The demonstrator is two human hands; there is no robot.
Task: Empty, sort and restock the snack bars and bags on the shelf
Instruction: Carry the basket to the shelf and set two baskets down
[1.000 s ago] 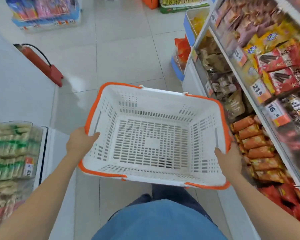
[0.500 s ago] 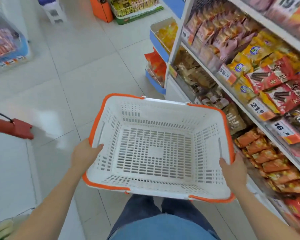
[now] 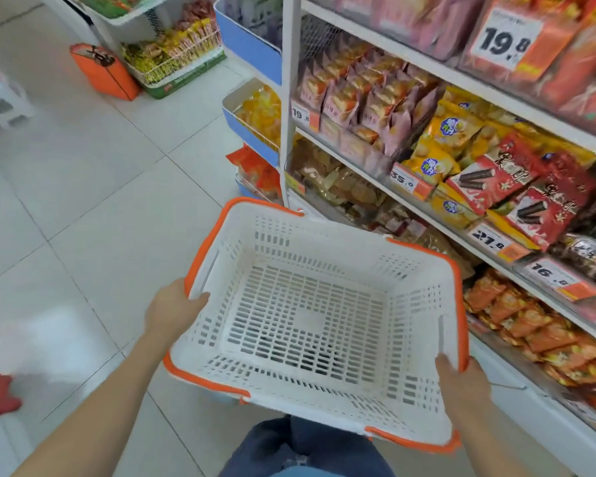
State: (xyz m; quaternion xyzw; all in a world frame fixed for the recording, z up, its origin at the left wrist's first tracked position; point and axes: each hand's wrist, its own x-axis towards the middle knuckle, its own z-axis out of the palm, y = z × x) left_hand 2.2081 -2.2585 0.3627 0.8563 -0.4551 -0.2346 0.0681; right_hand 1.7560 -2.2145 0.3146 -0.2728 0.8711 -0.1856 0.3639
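I carry an empty white slatted basket (image 3: 413,280) with an orange rim in front of my waist. My left hand (image 3: 171,313) grips its left rim, thumb hooked inside. My right hand (image 3: 461,387) grips the right rim near the near corner. To the right stands the white shelf unit (image 3: 424,211) packed with snack bags: pink packs (image 3: 365,98) on the upper tier, yellow bags (image 3: 444,139) and red chocolate-stick bags (image 3: 516,187) on the middle tier, orange bags (image 3: 530,325) on the lower tier.
Price tags (image 3: 496,241) line the shelf edges. Blue end bins (image 3: 252,129) with yellow and red snacks stand past the shelf corner. An orange box (image 3: 100,72) and a wire rack (image 3: 172,56) sit at the back. A white stool (image 3: 2,101) stands far left on the tiled floor.
My view has turned right toward the shelf and the basket has swung with it, tilting its right side nearer the shelves. Both hands keep the same grip on the rims.
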